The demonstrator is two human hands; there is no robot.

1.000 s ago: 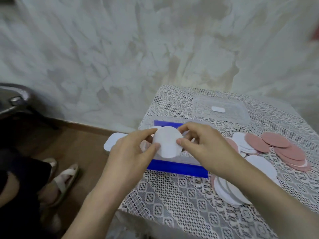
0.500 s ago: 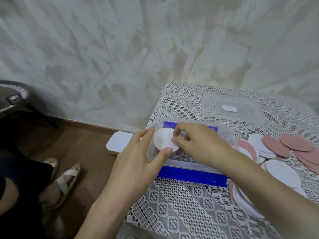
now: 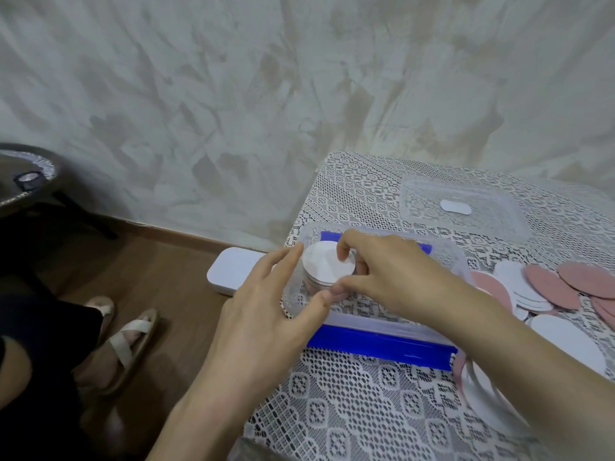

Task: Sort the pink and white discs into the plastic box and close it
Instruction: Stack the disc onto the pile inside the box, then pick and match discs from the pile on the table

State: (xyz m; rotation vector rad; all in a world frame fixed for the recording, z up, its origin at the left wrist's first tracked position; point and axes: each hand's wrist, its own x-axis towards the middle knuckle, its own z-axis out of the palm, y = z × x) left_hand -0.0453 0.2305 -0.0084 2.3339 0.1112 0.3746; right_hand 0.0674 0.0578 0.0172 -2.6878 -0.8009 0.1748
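1. A clear plastic box (image 3: 392, 319) with blue side clasps sits near the left edge of a table covered by a white lace cloth (image 3: 349, 404).
2. Inside the box, at its left end, stands a stack of white discs (image 3: 324, 266), the top disc facing up toward the camera.
3. The right hand (image 3: 392, 274) reaches into the box from the right; its thumb and forefinger pinch the right edge of the top disc of the stack, fingers curled close.
4. The left hand (image 3: 266, 314) is spread fairly wide against the left end of the box: its forefinger lies along the upper left rim, its thumb presses the near wall just below the stack. It holds nothing else.
5. The clear lid (image 3: 462, 207), bearing a small white oval label, lies flat on the cloth behind the box, apart from it.
6. Loose pink and white discs (image 3: 549, 287) lie overlapping on the cloth to the right of the box; more white discs (image 3: 482, 390) fan out nearer the camera, partly hidden by the right forearm.
7. A white rectangular object (image 3: 233, 269) lies on the wooden floor just left of the table.
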